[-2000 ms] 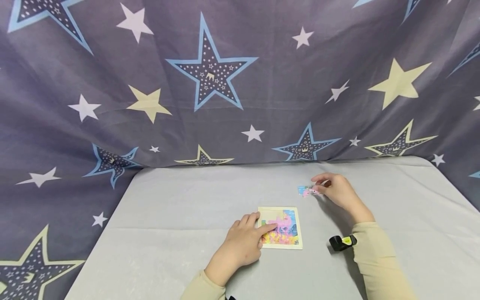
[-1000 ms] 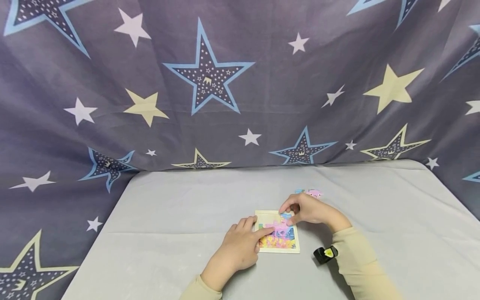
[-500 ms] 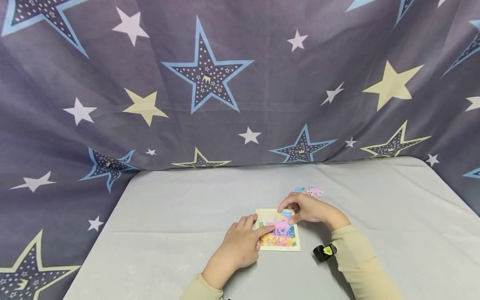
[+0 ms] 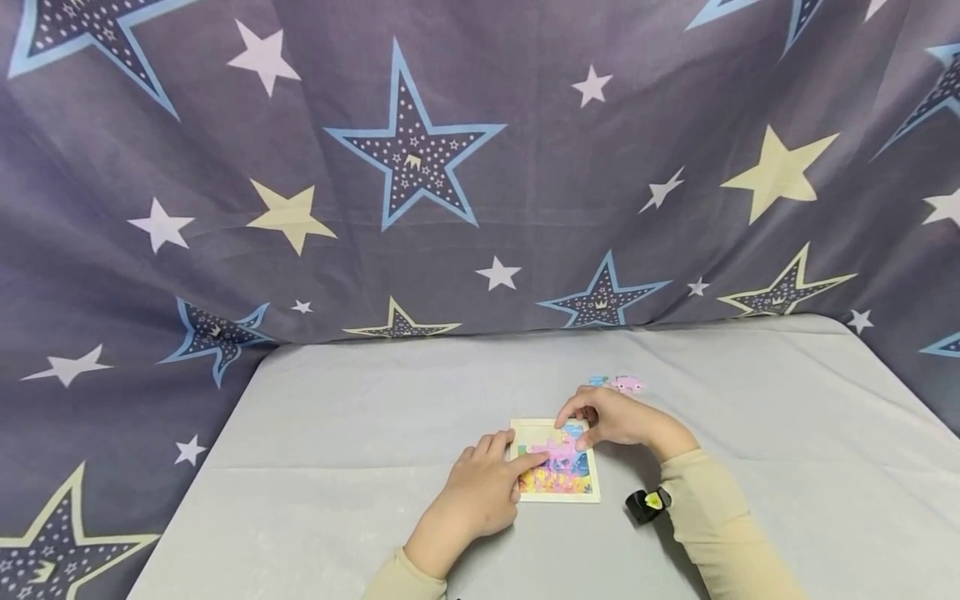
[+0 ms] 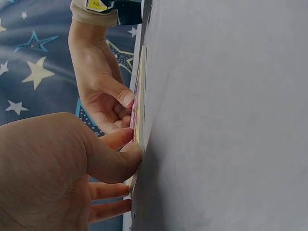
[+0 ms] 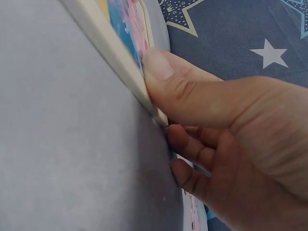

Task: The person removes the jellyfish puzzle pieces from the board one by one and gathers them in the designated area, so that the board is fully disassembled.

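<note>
A square jigsaw tray (image 4: 558, 497) with a pale raised rim lies on the table. Its picture shows a pink animal over blue and yellow, and bare backing is visible at the upper left. My left hand (image 4: 480, 487) holds the tray at its left side, index finger extended onto the picture and thumb at the rim in the left wrist view. With thumb and index finger, my right hand (image 4: 618, 417) pinches a puzzle piece (image 4: 567, 439) at the tray's upper right; the fingers partly hide it. Beyond this hand lie a pink loose piece (image 4: 627, 383) and a blue one (image 4: 597, 381).
A pale grey cloth covers the table (image 4: 360, 417). Behind it hangs a dark curtain (image 4: 525, 183) printed with stars. A black wrist device (image 4: 647, 505) sits at the right sleeve, close to the table.
My right hand has come from the loose pieces, toward me and left, to the tray's upper right with a piece, then stayed there. My left hand has stayed at the tray.
</note>
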The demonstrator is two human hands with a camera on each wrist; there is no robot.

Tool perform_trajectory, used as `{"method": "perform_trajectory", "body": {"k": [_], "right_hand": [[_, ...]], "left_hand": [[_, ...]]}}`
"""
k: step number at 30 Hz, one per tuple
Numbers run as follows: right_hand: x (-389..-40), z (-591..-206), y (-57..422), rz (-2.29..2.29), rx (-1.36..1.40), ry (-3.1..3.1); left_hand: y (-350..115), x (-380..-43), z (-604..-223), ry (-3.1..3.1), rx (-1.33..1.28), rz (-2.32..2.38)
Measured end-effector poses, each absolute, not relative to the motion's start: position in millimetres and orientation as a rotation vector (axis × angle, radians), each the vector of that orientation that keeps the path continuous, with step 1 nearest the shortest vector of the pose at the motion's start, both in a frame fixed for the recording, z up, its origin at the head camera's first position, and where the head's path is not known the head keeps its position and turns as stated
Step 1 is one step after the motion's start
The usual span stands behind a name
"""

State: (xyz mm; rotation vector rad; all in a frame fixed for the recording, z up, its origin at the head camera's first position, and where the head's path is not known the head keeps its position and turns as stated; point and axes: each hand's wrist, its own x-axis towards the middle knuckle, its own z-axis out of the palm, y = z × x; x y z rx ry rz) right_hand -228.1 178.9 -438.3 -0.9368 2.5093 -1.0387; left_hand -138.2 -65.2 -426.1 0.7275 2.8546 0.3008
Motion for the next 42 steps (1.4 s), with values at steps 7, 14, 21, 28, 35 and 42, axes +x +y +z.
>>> {"method": "perform_trajectory", "body": {"k": [7, 14, 21, 28, 35, 42], "right_hand": [[-228.1, -437.1, 176.5, -1.013, -0.951, 2.513], [-224.4, -428.8, 171.4, -0.938, -0.963, 2.520], [-221.6, -420.6, 165.3, -0.795, -0.936, 2.589], [-217.8, -425.6, 164.4, -0.842, -0.979, 2.620], [-212.2, -432.3, 168.2, -0.927, -0.920, 2.680], [-208.2, -433.3, 170.5, -0.999, -0.872, 2.676]], "left_hand": [[-66.7, -138.4, -426.2, 2.852, 0.727, 0.296], [-65.5, -138.1, -426.6, 2.846, 0.709, 0.310], [-65.8, -138.5, -426.4, 2.840, 0.700, 0.314], [-66.0, -138.1, -425.7, 2.840, 0.700, 0.321], [-66.0, -138.6, -424.5, 2.827, 0.702, 0.327], [-65.8, -138.9, -424.2, 2.818, 0.698, 0.340]]}}
